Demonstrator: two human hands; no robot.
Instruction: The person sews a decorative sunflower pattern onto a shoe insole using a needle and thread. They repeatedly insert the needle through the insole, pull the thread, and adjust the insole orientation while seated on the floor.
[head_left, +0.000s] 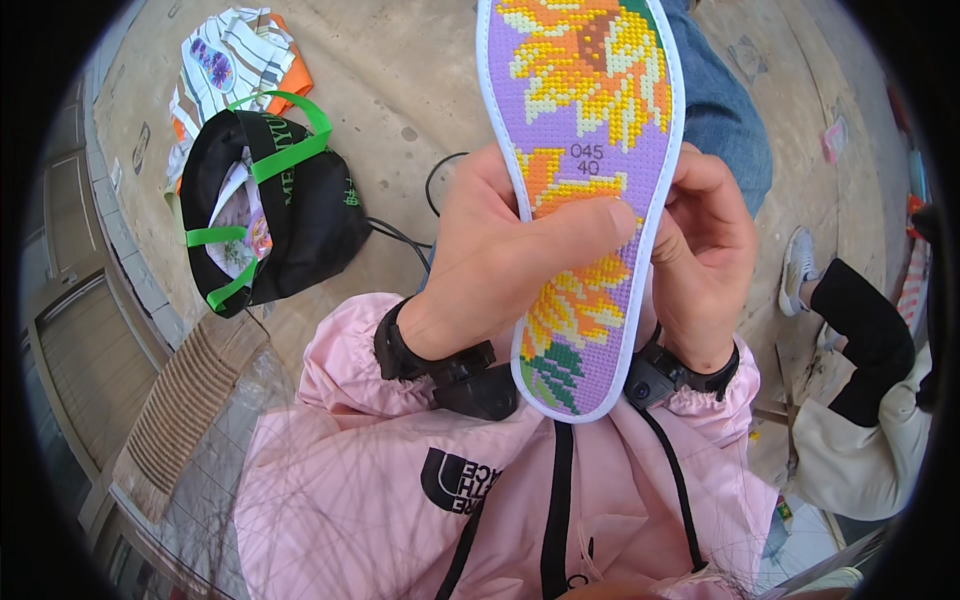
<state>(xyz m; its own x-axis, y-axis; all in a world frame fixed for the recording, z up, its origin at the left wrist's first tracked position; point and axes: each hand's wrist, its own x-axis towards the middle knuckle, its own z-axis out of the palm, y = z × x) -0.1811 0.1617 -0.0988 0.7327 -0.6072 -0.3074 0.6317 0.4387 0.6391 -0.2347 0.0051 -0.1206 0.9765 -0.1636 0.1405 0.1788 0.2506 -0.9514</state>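
An embroidered insole [598,345] is held up in front of me, with yellow and orange flowers, green leaves and a lilac ground inside a white border. Its top end runs out of the picture. Around its left edge is my left hand [500,250], closed, the thumb lying flat across the stitching and the fingers hidden behind. Against the right edge, my right hand [705,245] is closed with curled fingers, thumb and forefinger close together. Whatever may be pinched there is too small or hidden to make out. No thread or needle can be seen clearly.
At left on the ground stands a black bag [320,225] with green handles and things inside. Behind it lies a striped cloth [245,60] with orange parts. A black cord [400,237] runs beside the bag. Another person's leg [855,330] and shoe [797,270] are at right.
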